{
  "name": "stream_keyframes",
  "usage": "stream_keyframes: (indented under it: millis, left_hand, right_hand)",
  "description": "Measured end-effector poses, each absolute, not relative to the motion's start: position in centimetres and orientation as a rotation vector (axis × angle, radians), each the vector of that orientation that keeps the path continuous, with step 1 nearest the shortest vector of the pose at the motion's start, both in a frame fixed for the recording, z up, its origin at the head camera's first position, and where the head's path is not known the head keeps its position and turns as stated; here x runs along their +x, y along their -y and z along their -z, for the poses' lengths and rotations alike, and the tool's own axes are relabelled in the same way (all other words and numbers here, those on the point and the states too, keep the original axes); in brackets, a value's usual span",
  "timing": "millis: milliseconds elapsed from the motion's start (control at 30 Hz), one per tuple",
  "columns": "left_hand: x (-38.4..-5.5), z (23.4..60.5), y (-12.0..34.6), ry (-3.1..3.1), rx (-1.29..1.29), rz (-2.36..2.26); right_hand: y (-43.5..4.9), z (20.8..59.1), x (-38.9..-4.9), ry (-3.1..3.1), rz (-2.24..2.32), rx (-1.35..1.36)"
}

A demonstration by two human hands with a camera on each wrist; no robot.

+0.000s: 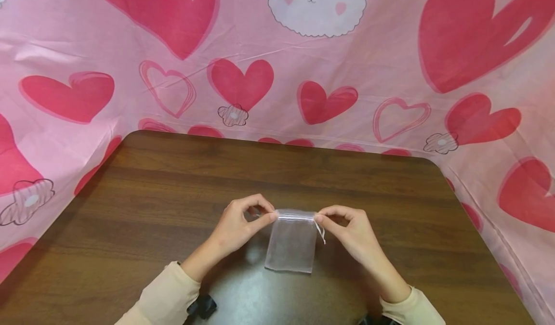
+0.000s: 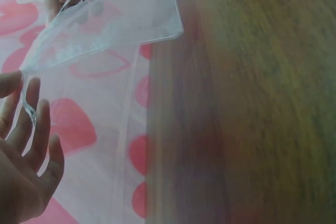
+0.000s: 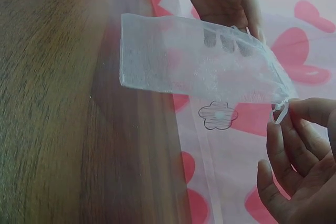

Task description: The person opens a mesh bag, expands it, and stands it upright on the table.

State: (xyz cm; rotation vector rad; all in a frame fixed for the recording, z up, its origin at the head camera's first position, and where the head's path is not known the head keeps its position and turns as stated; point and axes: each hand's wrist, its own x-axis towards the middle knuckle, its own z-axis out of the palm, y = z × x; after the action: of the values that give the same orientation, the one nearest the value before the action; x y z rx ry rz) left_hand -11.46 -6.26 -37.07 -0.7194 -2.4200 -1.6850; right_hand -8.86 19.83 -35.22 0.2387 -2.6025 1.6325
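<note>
Between the fingers of our left hand and right hand, we pinch a see-through drawstring pouch by its top corners. White strings dangle. Below is a brown bench; behind hangs pink heart cloth.

I see bag sheer white, plain, with a shinier white band across the top and white cord. Table brown with darker grain streaks. Cloth pink, printed with red hearts, a few pink outline hearts, black-outlined flowers and a white cartoon animal with pink cheeks. I read sleeves as cream, wrist gear black.
</note>
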Motion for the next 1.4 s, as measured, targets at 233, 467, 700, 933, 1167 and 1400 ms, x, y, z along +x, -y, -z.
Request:
stream_keyframes:
  millis: [233, 467, 700, 933, 1167, 1400]
  left_hand:
    - [-11.6, 37.1, 6.5, 2.446, -0.717, 1.669]
    - [-11.7, 37.0, 6.7, 2.457, -0.725, 1.660]
    - [-11.8, 37.0, 6.9, 2.472, -0.737, 1.660]
    - [-11.9, 37.0, 7.1, 2.506, -0.724, 1.655]
    - [-11.9, 36.9, 7.4, 2.525, -0.749, 1.600]
    - [-12.1, 36.6, 7.7, 2.569, -0.775, 1.498]
  right_hand:
    - [-20.1, 35.2, -9.1, 2.633, -1.597, 0.285]
    - [-20.3, 34.9, -9.4, 2.668, -1.561, 0.357]
    - [-20.5, 34.3, -9.5, 2.714, -1.523, 0.415]
    - [-20.6, 34.0, -9.8, 2.748, -1.471, 0.460]
    - [-20.8, 33.8, -10.1, 2.780, -1.417, 0.508]
    - [-21.0, 33.5, -10.5, 2.800, -1.345, 0.589]
